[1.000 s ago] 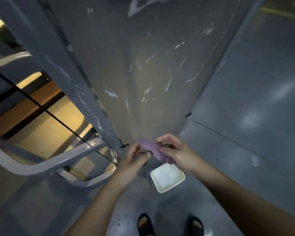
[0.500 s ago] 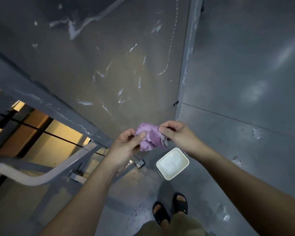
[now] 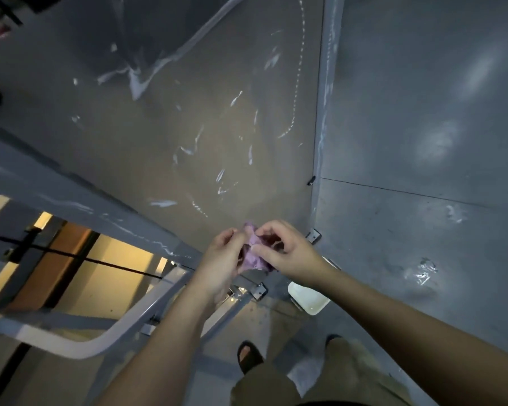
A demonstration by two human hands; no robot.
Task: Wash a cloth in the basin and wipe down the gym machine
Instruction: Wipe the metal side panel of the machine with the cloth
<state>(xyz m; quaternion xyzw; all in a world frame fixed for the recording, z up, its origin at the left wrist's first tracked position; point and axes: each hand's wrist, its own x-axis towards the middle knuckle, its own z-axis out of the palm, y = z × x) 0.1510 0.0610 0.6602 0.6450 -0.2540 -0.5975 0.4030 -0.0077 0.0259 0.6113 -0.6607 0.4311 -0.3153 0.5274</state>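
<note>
Bunching purple cloth (image 3: 254, 256) w/ both hands, left hand (image 3: 222, 259) & right hand (image 3: 288, 253) pinching it above white basin (image 3: 308, 300); best wringing evenly.

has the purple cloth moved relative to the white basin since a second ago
Cannot tell for certain, since the camera shifts. The purple cloth, more bunched now, still sits up-left of the white basin between both hands.

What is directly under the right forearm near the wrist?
The white basin sits on the floor there, partly covered by the right forearm. Only part of its rim and pale inside show; whether it holds water cannot be told.
</note>
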